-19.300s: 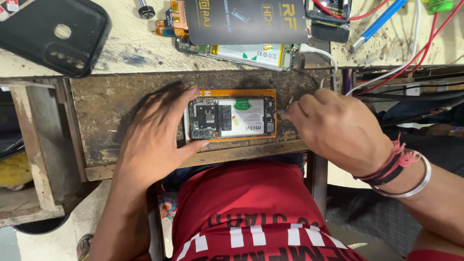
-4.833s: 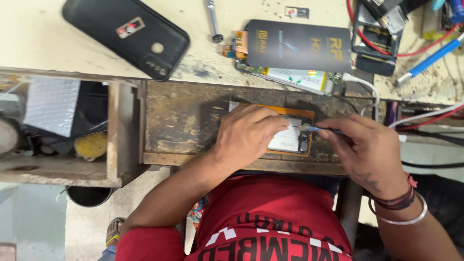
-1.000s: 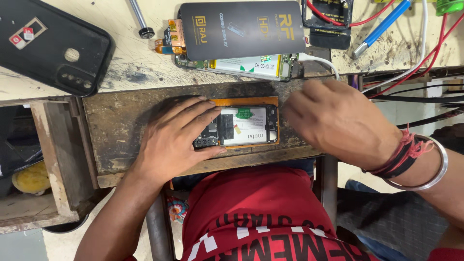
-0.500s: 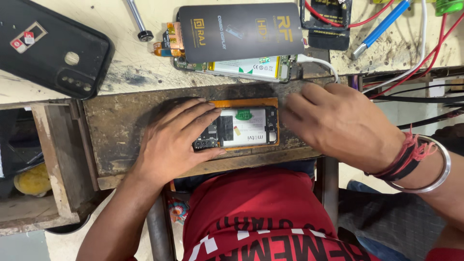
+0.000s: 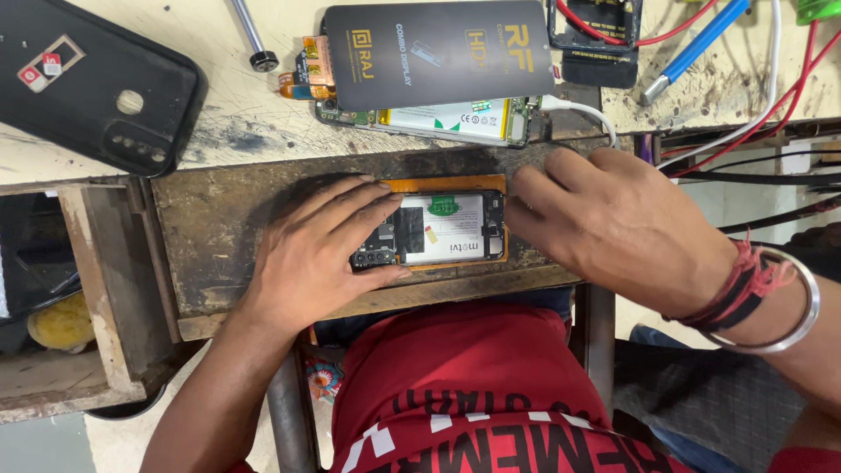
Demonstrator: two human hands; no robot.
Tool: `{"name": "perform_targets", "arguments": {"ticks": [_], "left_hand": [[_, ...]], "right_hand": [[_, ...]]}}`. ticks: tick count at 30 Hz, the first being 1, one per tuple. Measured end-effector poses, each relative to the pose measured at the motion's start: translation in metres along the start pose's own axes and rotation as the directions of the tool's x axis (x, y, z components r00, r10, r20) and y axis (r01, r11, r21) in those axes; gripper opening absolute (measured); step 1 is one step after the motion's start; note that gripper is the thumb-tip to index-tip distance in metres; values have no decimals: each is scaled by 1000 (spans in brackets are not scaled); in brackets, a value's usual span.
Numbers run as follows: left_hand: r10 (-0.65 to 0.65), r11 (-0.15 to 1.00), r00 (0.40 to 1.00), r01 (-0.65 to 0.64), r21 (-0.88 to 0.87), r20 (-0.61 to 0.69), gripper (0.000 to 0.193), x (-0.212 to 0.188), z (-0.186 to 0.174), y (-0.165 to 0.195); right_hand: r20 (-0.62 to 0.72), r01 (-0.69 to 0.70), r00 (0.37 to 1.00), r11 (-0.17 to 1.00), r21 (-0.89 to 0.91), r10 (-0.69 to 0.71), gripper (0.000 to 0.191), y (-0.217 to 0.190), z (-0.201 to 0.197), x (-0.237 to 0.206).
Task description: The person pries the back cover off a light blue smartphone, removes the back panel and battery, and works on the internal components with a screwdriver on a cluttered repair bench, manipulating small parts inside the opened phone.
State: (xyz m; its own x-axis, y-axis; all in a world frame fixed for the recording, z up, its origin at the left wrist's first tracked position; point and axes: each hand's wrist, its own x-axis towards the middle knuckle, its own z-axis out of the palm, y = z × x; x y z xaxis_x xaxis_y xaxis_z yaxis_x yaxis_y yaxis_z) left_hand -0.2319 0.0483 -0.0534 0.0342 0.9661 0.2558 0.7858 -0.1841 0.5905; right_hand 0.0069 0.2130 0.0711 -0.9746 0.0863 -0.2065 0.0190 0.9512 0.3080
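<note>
Opened smartphone with orange frame, battery and boards exposed (image 5: 438, 229), lies flat on the dark, worn wooden work ledge (image 5: 219, 219), between both hands. Left hand (image 5: 320, 254) spread flat, fingers pressing its left end, nothing gripped. Right hand (image 5: 613, 223) loosely curled at its right edge, fingertips touching the frame; whether it pinches a tool, cannot tell. Judgement: keep the left palm steady, work gently at the edge, avoid the battery.
</note>
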Motion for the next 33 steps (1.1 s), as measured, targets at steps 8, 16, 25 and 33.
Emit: {"name": "perform_targets", "arguments": {"ticks": [8,16,25,33], "left_hand": [[-13,1000,1000,13,-5,17,72,-1,0,1],[-14,1000,1000,13,2,27,79,1,-2,1],[153,988,962,-155,10,-226,41,0,-7,6],[204,979,948,-204,25,-243,27,-3,0,5]], "right_hand": [[-40,0,999,1000,18,1,29,1,-6,0],[-83,-38,995,990,135,50,34,6,-3,-9],[-189,-236,896,793,562,401,26,-20,14,-12],[-113,-227,851,552,802,514,15,-57,35,19]]}}
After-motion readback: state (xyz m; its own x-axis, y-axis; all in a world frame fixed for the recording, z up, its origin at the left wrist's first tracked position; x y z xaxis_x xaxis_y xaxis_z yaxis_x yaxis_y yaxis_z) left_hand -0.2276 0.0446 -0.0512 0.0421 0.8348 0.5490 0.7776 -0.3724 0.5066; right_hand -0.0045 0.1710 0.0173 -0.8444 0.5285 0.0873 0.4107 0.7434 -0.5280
